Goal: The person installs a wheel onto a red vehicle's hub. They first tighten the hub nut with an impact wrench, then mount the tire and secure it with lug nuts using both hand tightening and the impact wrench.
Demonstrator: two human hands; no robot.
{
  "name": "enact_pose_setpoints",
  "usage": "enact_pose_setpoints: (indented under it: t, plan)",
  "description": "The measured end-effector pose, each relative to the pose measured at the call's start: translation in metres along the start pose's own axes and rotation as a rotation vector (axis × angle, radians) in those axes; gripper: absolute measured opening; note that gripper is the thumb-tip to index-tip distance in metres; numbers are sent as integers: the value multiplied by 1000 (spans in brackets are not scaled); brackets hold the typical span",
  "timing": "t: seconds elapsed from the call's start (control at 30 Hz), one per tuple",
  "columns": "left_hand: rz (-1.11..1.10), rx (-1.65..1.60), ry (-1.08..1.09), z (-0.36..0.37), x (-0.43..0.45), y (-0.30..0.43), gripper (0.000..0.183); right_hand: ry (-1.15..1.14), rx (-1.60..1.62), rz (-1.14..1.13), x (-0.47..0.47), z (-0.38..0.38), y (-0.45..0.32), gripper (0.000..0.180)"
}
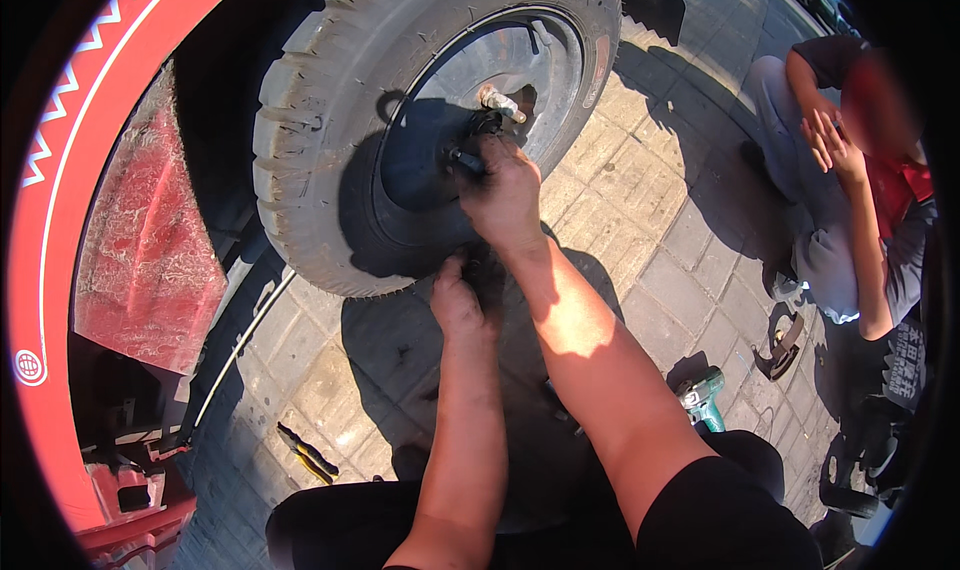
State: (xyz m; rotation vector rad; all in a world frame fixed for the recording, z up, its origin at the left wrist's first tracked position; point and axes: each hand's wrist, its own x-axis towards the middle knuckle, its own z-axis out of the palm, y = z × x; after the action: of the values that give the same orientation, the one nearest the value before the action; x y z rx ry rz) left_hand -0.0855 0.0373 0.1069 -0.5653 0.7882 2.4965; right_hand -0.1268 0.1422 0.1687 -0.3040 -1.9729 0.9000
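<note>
A wheel with a treaded black tyre point(330, 135) and a grey steel rim point(450, 67) stands before me beside a red vehicle. My right hand point(499, 184), its fingers blackened, is closed around a dark part point(469, 161) at the wheel's centre. The shade there hides what that part is. Just above the hand, a rusty, silvery threaded stub point(502, 103) juts from the wheel. My left hand point(461, 300) is at the tyre's lower edge, thumb up. Its other fingers are lost in shadow, so its grip cannot be made out.
Pliers with yellow-and-black handles point(307, 454) lie on the paving point(330, 390) at left. A green cordless power tool point(703, 399) rests by my right knee, with a curved brake shoe point(781, 347) beyond. Another person point(840, 195) squats at right. Red bodywork point(150, 247) flanks the wheel.
</note>
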Motion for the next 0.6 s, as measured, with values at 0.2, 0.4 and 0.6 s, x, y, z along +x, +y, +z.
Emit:
enact_pose_setpoints:
  t: [0.2, 0.4, 0.6]
  plan:
    - [0, 48, -7, 2, -5, 1, 14, -20, 46, 7, 6, -1, -2, 20]
    - [0, 49, -2, 3, -6, -1, 15, -22, -22, -20, 6, 1, -2, 19]
    - [-15, 64, 54, 6, -9, -4, 16, -110, 1, 97, 8, -2, -5, 14]
